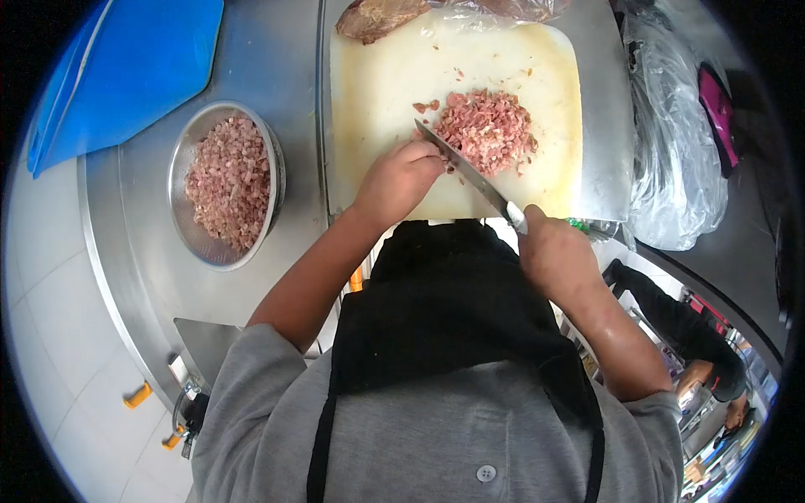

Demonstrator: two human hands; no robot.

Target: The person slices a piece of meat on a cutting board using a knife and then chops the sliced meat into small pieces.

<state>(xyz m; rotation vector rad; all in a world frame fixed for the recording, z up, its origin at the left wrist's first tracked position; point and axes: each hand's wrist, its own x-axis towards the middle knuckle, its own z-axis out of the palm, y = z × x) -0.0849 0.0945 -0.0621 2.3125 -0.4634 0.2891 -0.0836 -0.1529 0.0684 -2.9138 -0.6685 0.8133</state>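
My right hand [558,251] grips the white handle of a kitchen knife [476,176], its blade slanting up and left across the cutting board [377,92]. Close against the blade's left side is my left hand [401,178], its fingers curled and pressed together at the board; what lies under the fingertips is mostly hidden. A pile of chopped pink meat [489,130] rests just right of the blade, with a few loose bits around it. At the board's far edge sit a larger brown piece of meat [379,18] and meat in clear plastic wrap [503,10].
On the steel counter [298,159] to the left stands a perforated metal colander [275,180] holding diced meat [228,180]. Blue sheets [142,71] lie at the upper left. Clear plastic bags [675,159] hang at the right. Another person [688,323] is at the lower right.
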